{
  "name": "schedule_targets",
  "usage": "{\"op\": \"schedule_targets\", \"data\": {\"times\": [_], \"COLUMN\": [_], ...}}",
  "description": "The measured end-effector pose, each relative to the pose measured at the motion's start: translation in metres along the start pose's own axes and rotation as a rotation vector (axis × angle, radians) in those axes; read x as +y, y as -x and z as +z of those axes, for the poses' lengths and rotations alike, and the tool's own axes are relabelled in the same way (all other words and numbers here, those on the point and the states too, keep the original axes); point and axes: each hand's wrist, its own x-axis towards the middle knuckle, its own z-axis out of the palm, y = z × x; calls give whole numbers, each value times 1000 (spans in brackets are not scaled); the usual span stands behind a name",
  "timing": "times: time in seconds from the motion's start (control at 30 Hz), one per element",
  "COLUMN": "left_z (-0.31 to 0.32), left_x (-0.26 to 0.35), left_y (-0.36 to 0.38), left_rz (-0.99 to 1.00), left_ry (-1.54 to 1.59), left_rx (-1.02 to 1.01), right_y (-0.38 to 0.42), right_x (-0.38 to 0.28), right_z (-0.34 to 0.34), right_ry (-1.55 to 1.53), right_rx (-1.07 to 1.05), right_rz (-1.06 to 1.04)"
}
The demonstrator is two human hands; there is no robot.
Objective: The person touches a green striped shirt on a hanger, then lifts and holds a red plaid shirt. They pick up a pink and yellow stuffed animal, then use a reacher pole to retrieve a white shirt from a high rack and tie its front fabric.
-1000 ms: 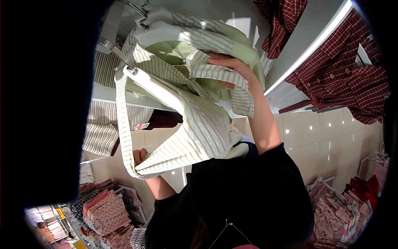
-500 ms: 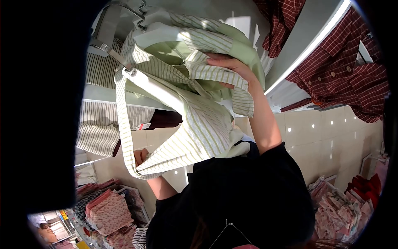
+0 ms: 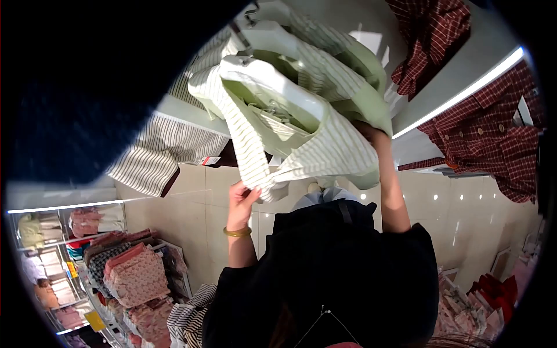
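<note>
A green-and-white striped garment [image 3: 331, 153] hangs on a white hanger [image 3: 272, 75], its neck opening showing a pale green lining. My left hand [image 3: 241, 200], with a yellow bangle at the wrist, pinches the lower front edge of the striped cloth. On the other side, my right hand [image 3: 371, 134] reaches in behind the garment beside a green sleeve; its fingers are hidden by cloth. Another striped green garment [image 3: 354, 75] hangs directly behind, on its own white hanger.
Dark red checked clothes [image 3: 481, 133] hang at the right beside a bright light strip. Striped trousers [image 3: 145, 168] hang at the left. Folded pink clothes [image 3: 136, 275] lie in stacks at the lower left, and red and pink items [image 3: 493, 296] at the lower right.
The striped cloth no longer stretches in a long loop to the left. My left hand has moved up and right with its edge; my right hand has gone down behind the garment.
</note>
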Motion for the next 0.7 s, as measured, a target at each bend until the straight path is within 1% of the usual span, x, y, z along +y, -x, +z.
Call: {"op": "schedule_targets", "data": {"times": [0.03, 0.1, 0.17, 0.23, 0.3, 0.37, 0.43, 0.47, 0.53, 0.57, 0.63, 0.67, 0.7], "left_z": [11, 23, 31, 35, 39, 44, 43, 42, 43, 44, 41, 41, 41], "left_x": [-2, -13, -19, -24, -25, -19, -19, -19, -13, -10, -15, -15, -16], "left_y": [-3, -7, -10, -13, -15, -16, -14, -14, -12, -10, -6, -5, -5], "left_rz": [-18, -39, -48, -43, -39, -7, -31, -52, -56, -67, -70, -68, -67], "left_ry": [-50, -15, 12, 20, 22, 69, 82, 91, 96, 105, 89, 90, 91], "left_rx": [16, 44, 70, 72, 67, 52, 23, -2, -18, -31, -37, -44, -51], "right_y": [20, 44, 77, 92, 100, 104, 95, 89, 76, 74, 70, 65, 60], "right_x": [-22, -43, -40, -33, -46, -26, -1, 9, 14, 9, -6, -8, -10], "right_z": [-8, -7, 0, 6, 18, 48, 75, 82, 94, 97, 101, 106, 110], "right_ry": [151, 260, -107, 23, 236, 33, -174, -172, -688, -688, -980, -978, -988], "right_rx": [105, 520, 626, 430, 75, -275, -501, -500, -656, -661, -719, -719, -677], "right_rz": [-258, -427, -491, -786, -781, -379, 163, 161, 535, 534, 431, 430, 488]}}
